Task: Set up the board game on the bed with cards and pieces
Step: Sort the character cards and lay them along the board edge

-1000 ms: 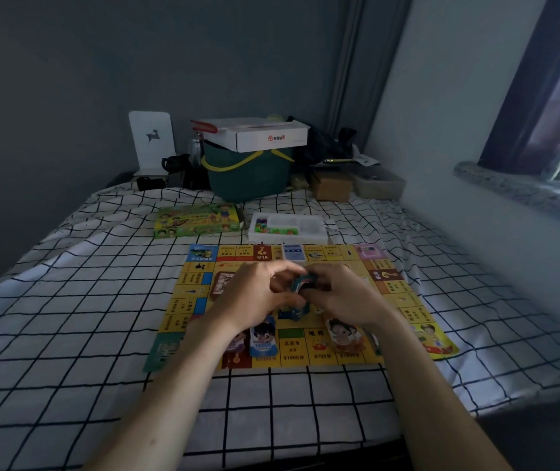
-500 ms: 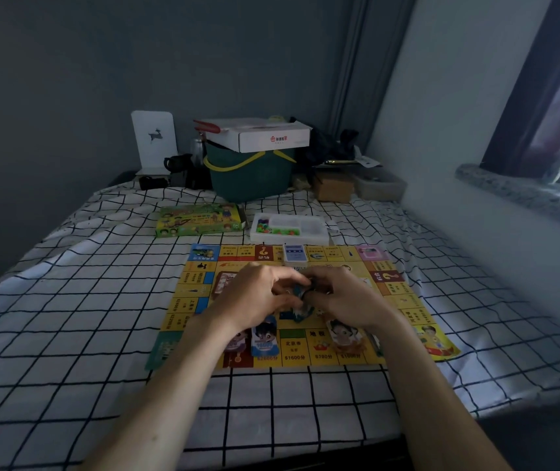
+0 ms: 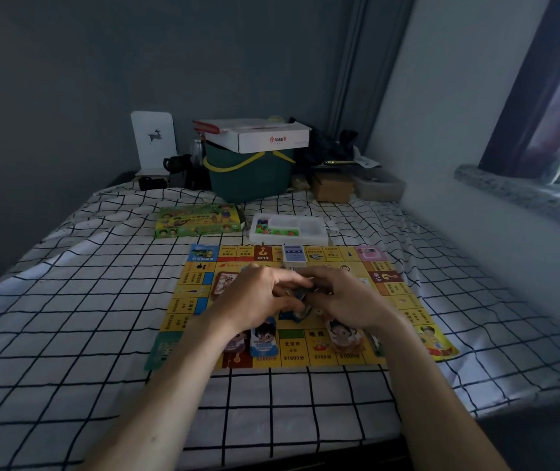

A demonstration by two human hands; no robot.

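A single wide-angle view from the person's head looks forward and down along the bed (image 3: 68,334), from its near edge toward the far wall. Both forearms reach in from the near edge, close to the lens. The game board (image 3: 404,300) lies mid-frame. Far clutter is dim, probably storage boxes. A windowsill runs along the right.

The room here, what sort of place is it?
Most likely a bedroom at home: a bed with a checked sheet fills the room, a stone windowsill runs along the wall, and a green basket and boxes sit at the far end.
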